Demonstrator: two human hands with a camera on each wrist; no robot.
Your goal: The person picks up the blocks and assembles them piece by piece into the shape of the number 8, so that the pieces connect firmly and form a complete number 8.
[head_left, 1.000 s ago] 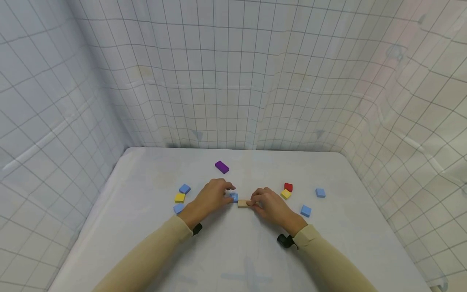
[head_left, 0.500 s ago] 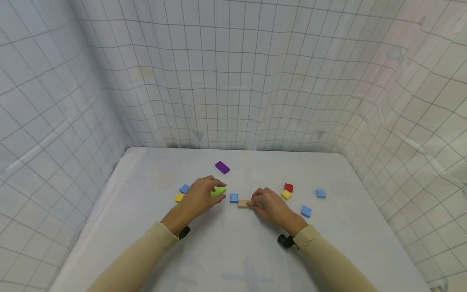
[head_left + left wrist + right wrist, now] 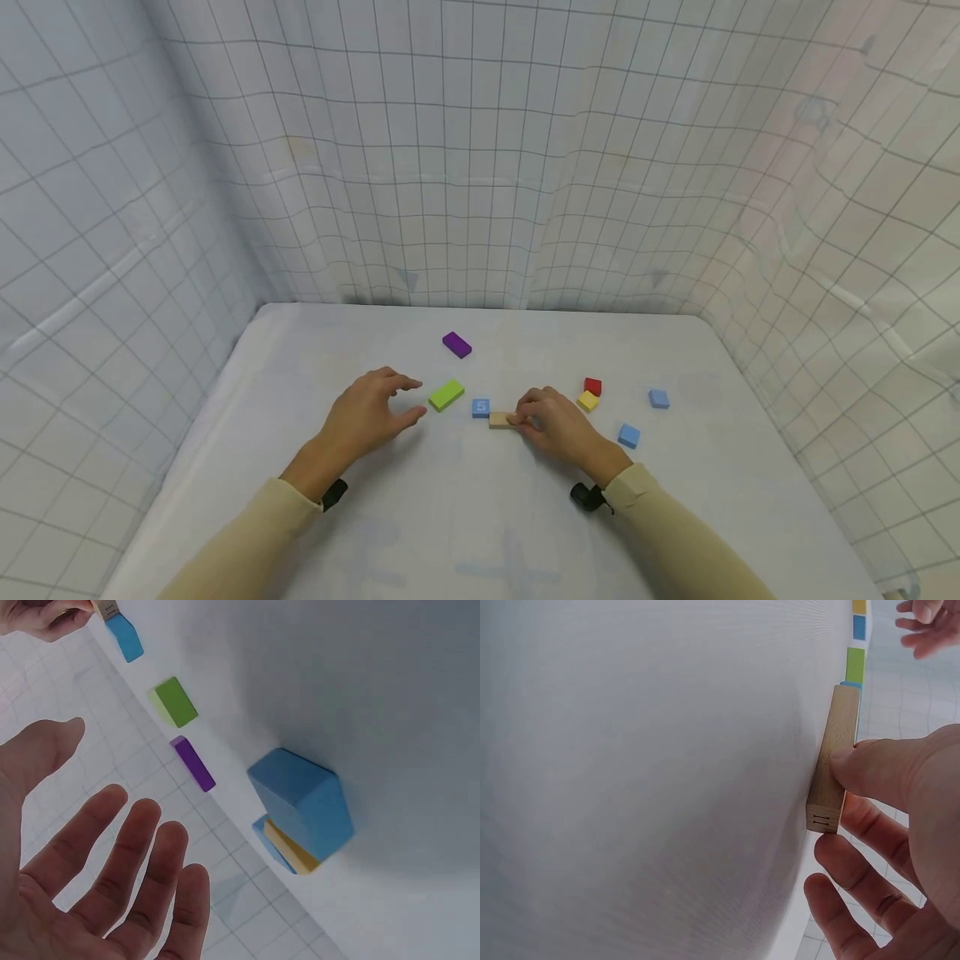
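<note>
My right hand [image 3: 558, 427] pinches a small plain wooden block [image 3: 500, 421] lying on the table, thumb on its near side. Dark marks show on the block's end in the right wrist view. Touching the wooden block's far left corner is a blue block [image 3: 481, 408] with a white 5 on top. My left hand [image 3: 367, 418] holds nothing, its fingers and thumb spread, just left of a lime green block [image 3: 447, 396]. The left wrist view has a nearby blue block [image 3: 304, 799], plus yellow and blue ones behind it; in the head view the left hand hides these.
A purple block [image 3: 457, 345] lies farther back. To the right are a red block [image 3: 592, 387] against a yellow block [image 3: 588, 401], and two separate blue blocks, one nearer [image 3: 629, 436]. White gridded curtains [image 3: 480, 208] enclose the white table's back and sides.
My left hand has drawn back to the left from the blue 5 block, uncovering the green block and covering the left-hand blue and yellow ones. My right hand stays on the wooden block.
</note>
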